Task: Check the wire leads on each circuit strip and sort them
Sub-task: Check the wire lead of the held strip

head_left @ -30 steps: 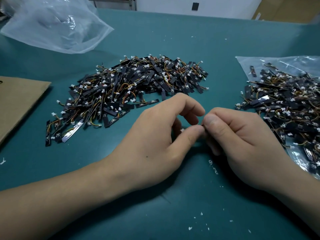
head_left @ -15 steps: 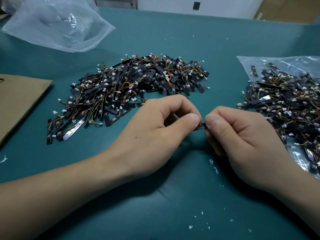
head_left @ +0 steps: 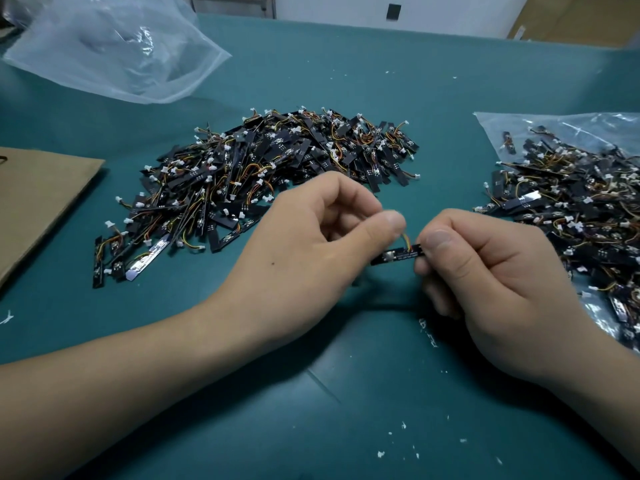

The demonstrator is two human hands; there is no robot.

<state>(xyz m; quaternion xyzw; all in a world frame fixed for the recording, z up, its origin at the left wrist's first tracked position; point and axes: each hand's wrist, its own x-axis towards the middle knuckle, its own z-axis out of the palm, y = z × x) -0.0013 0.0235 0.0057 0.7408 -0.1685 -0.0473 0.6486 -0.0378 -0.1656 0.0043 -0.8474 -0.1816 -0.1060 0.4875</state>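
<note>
A person's right hand [head_left: 495, 282] pinches one end of a short black circuit strip [head_left: 394, 255] between thumb and curled fingers, holding it just above the teal surface [head_left: 346, 393], while the left hand [head_left: 311, 244] nips its thin orange-and-yellow wire leads [head_left: 406, 241] between thumb and forefinger. The strip looks feather-light and stiff, and the leads soft and probably fragile where they join the board, so a grip on the board's end and only a gentle tug on the wires seems wise. A loose heap of black strips with white connectors [head_left: 270, 178] lies beyond the hands; a second heap [head_left: 571, 209] rests on a flat clear plastic bag [head_left: 519, 126] to the right. A crumpled clear plastic bag [head_left: 110, 53], a brown paper sheet [head_left: 38, 199] and white flecks [head_left: 381, 454] share the surface, with a white wall [head_left: 346, 8] behind
</note>
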